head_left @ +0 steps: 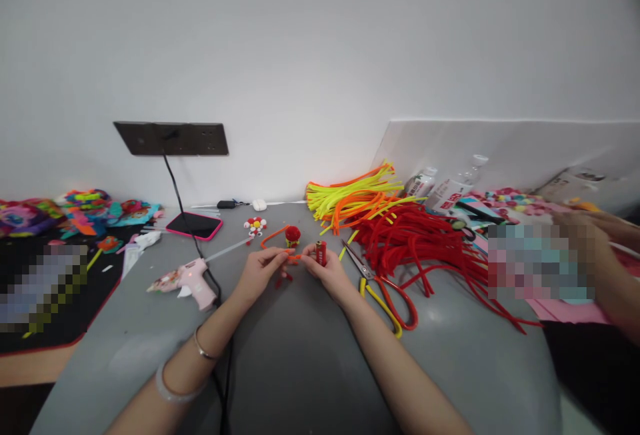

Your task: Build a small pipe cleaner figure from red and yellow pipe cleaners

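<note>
My left hand [263, 272] is closed in a pinch on an orange pipe cleaner [295, 258], whose bent length runs up behind the fingers. A red lighter [321, 254] stands upright in my right hand [327, 274], which is closed around it; its fingertips also meet the orange pipe cleaner's end. Just beyond both hands sits a small red and yellow fuzzy piece [293, 236]. Small dark red bits [283, 280] show below the fingers, too blurred to name.
A pink glue gun [193, 283] lies left, near a phone [194, 225] and a beaded flower [255, 225]. Scissors [373, 277], red pipe cleaners [410, 238] and yellow ones [345, 198] lie right. Bottles [457, 185] stand behind. Another person's arm [613, 268] reaches in at far right.
</note>
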`<state>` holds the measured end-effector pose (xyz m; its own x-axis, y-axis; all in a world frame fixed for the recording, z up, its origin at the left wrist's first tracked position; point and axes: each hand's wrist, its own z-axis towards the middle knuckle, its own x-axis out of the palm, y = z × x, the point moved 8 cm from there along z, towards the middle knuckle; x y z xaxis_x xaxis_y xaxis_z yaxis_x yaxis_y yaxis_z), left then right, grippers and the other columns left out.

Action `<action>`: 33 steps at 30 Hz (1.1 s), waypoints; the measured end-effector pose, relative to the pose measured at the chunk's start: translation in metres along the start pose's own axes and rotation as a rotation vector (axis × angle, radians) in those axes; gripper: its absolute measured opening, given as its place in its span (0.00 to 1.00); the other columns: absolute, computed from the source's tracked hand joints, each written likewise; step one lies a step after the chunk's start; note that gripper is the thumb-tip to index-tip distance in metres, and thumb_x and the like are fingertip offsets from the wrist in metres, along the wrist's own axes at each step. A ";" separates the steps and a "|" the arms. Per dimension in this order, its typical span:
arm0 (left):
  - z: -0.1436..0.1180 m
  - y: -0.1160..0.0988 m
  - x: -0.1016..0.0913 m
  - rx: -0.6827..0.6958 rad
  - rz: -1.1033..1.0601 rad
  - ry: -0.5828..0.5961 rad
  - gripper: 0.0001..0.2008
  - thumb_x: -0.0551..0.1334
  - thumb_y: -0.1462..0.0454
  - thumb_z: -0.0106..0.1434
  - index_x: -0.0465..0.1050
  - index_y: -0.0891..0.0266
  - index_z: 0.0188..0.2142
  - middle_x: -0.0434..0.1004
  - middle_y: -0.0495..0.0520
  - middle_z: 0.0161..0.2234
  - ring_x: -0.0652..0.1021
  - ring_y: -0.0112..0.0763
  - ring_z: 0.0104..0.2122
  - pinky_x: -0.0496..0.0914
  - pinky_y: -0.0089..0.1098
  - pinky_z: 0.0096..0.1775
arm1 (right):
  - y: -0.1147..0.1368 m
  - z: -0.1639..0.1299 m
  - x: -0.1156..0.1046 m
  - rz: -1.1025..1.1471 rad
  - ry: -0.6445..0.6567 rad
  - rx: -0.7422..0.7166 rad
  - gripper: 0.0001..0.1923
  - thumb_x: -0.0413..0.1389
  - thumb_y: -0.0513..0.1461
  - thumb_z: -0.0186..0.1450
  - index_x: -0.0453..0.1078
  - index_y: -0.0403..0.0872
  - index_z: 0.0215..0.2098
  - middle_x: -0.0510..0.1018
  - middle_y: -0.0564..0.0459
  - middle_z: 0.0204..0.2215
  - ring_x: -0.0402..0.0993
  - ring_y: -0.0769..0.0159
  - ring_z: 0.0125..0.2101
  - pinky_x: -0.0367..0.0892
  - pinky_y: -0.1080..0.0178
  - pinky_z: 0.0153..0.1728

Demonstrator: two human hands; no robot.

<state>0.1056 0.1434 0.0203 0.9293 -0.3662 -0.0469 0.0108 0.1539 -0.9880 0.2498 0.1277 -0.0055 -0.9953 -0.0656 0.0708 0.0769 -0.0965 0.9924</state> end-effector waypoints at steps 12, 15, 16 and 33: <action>-0.002 0.004 0.008 -0.011 -0.099 0.032 0.16 0.66 0.53 0.57 0.70 0.64 0.34 0.75 0.49 0.26 0.74 0.24 0.20 0.73 0.27 0.25 | 0.008 -0.004 0.003 -0.009 0.009 -0.015 0.20 0.62 0.53 0.57 0.66 0.46 0.28 0.57 0.63 0.16 0.48 0.74 0.18 0.44 0.67 0.20; -0.002 0.003 0.009 -0.015 -0.081 0.044 0.15 0.66 0.53 0.56 0.71 0.64 0.33 0.76 0.51 0.27 0.75 0.26 0.22 0.74 0.28 0.28 | 0.014 -0.005 0.004 -0.036 0.004 -0.028 0.20 0.62 0.54 0.55 0.66 0.46 0.27 0.58 0.62 0.17 0.49 0.74 0.18 0.46 0.67 0.20; -0.002 0.002 0.008 -0.016 -0.073 0.045 0.15 0.66 0.54 0.56 0.72 0.64 0.33 0.77 0.51 0.27 0.76 0.26 0.23 0.74 0.29 0.28 | 0.015 -0.005 0.004 -0.042 0.004 -0.028 0.21 0.62 0.54 0.55 0.66 0.46 0.27 0.59 0.62 0.17 0.49 0.74 0.19 0.46 0.67 0.21; -0.004 0.002 0.010 -0.032 -0.022 0.108 0.18 0.65 0.53 0.58 0.78 0.65 0.40 0.77 0.53 0.28 0.76 0.28 0.24 0.68 0.25 0.23 | 0.014 -0.004 0.003 -0.061 -0.007 -0.043 0.21 0.62 0.54 0.55 0.65 0.46 0.26 0.58 0.62 0.17 0.49 0.74 0.18 0.45 0.67 0.20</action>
<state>0.1135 0.1364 0.0176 0.8839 -0.4661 -0.0385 0.0179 0.1161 -0.9931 0.2479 0.1222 0.0083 -0.9986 -0.0511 0.0109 0.0181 -0.1427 0.9896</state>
